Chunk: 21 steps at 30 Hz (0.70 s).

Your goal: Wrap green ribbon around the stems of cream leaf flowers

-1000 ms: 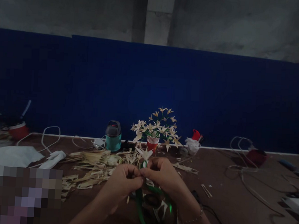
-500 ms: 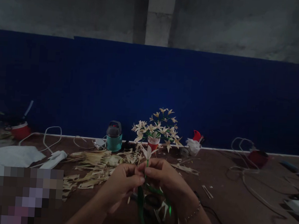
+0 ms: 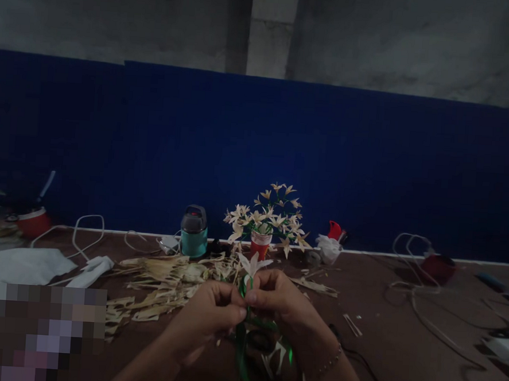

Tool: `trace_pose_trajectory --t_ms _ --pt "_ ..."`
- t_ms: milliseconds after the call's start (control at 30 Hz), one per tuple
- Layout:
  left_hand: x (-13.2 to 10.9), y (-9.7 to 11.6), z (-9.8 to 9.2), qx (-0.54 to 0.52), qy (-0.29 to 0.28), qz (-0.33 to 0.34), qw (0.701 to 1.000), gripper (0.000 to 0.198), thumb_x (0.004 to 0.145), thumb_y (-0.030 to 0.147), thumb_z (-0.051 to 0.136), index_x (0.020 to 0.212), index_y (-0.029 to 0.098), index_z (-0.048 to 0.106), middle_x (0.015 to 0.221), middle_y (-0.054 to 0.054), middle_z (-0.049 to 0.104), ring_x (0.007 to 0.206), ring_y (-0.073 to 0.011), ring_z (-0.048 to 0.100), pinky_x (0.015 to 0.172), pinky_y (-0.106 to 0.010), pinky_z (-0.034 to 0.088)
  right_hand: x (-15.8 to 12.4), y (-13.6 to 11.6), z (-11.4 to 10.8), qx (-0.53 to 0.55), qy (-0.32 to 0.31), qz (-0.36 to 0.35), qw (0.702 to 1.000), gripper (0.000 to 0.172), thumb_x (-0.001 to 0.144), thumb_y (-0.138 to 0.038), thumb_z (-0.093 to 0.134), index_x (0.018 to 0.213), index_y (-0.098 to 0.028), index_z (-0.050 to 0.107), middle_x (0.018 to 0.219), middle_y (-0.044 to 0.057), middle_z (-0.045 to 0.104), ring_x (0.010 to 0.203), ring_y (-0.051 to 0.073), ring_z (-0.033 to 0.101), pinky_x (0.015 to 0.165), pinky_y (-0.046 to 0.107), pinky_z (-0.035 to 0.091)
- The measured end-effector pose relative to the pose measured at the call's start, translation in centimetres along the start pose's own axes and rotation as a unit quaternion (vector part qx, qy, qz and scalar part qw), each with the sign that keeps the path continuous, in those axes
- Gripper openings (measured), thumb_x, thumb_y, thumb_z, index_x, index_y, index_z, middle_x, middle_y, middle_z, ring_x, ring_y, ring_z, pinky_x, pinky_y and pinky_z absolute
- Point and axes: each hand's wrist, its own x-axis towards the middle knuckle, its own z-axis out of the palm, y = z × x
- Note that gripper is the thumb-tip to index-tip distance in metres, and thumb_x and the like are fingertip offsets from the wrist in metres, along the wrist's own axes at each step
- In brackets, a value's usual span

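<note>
A pale artificial flower (image 3: 254, 265) stands upright between my hands, its pointed petals above my fingertips. My right hand (image 3: 284, 301) pinches the green stem just below the bloom. My left hand (image 3: 210, 314) is closed beside it, thumb and forefinger pressed on a green ribbon-like strip (image 3: 240, 350) that runs down from the stem. Fingers cover much of the stem. Behind them, a red cup (image 3: 259, 251) holds a bunch of similar cream flowers (image 3: 274, 217) on green stems. Below my hands lie pale petal-like scraps (image 3: 275, 358) and a dark object, partly hidden.
Dried husk pieces (image 3: 159, 271) spread over the brown table to the left. Along the back are a teal container with a dark top (image 3: 193, 235) and a white plastic bag (image 3: 329, 249). Thin sticks (image 3: 352, 325) and loose cables (image 3: 423, 316) lie on the right.
The held flower has turned so its petals spread wider to the sides. My fingers have shifted slightly at the stem, and green strip now shows up beside the bloom.
</note>
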Motion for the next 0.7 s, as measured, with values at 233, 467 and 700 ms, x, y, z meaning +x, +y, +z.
trace_pose_trajectory --t_ms 233,467,700 --pt "0.4 -0.1 0.1 0.042 0.031 0.011 0.999 0.017 0.054 0.024 0.062 0.052 0.017 0.046 0.041 0.009 0.042 0.037 -0.0036 0.03 0.039 -0.017 0.023 -0.6 -1.1 0.9 -0.098 0.085 0.019 0.991 0.025 0.056 -0.026 0.074 0.053 -0.014 0.052 0.043 -0.004 0.052 0.037 0.004 0.04 0.037 0.016 0.027" --pt "0.6 -0.2 0.7 0.097 0.107 0.05 0.988 0.018 0.056 0.027 0.058 0.049 0.016 0.046 0.042 0.008 0.038 0.042 -0.0056 0.032 0.042 -0.019 0.024 -0.1 -1.3 0.8 -0.235 0.133 0.01 0.963 0.019 0.061 -0.023 0.067 0.055 -0.015 0.051 0.046 -0.006 0.045 0.04 0.004 0.036 0.04 0.017 0.029" --pt "0.6 -0.5 0.3 0.079 0.066 0.035 0.994 0.017 0.054 0.025 0.06 0.049 0.016 0.046 0.043 0.007 0.041 0.041 -0.0048 0.032 0.041 -0.018 0.023 -0.2 -1.3 1.0 -0.285 0.132 0.016 0.949 0.021 0.062 -0.024 0.065 0.053 -0.016 0.048 0.045 -0.007 0.041 0.041 0.004 0.033 0.039 0.018 0.025"
